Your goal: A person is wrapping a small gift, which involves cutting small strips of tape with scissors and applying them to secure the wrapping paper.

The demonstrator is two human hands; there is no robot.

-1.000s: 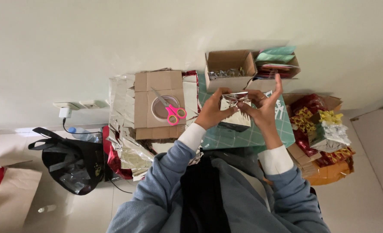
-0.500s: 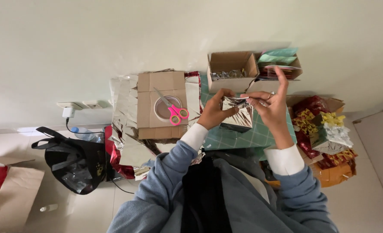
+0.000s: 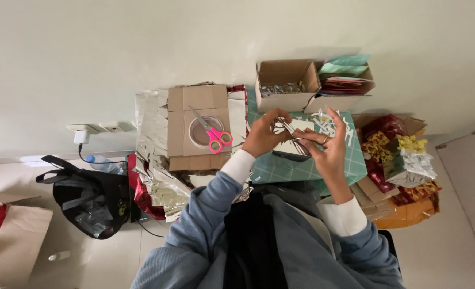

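My left hand (image 3: pixel 263 136) and my right hand (image 3: pixel 327 145) meet over a green cutting mat (image 3: pixel 301 168). Both pinch a small silvery foil-wrapped piece (image 3: pixel 285 130) between their fingertips. Under the hands lies a flat white and dark box (image 3: pixel 296 150) on the mat. Shreds of white paper (image 3: pixel 331 122) lie just beyond my right hand. Pink-handled scissors (image 3: pixel 213 134) rest on a roll of tape (image 3: pixel 204 130) on a flattened cardboard box (image 3: pixel 197 126), left of my left hand.
An open cardboard box (image 3: pixel 286 85) with shiny pieces stands behind the mat, beside a box of coloured paper (image 3: pixel 347 77). Red, gold and silver wrapped items (image 3: pixel 403 155) pile at the right. Silver foil sheets (image 3: pixel 157 182), a black bag (image 3: pixel 90 198) and a wall socket (image 3: pixel 96 128) are left.
My right hand has come down from its raised, finger-extended pose and closed in on the foil piece. The view has shifted slightly; both hands now sit lower over the mat.
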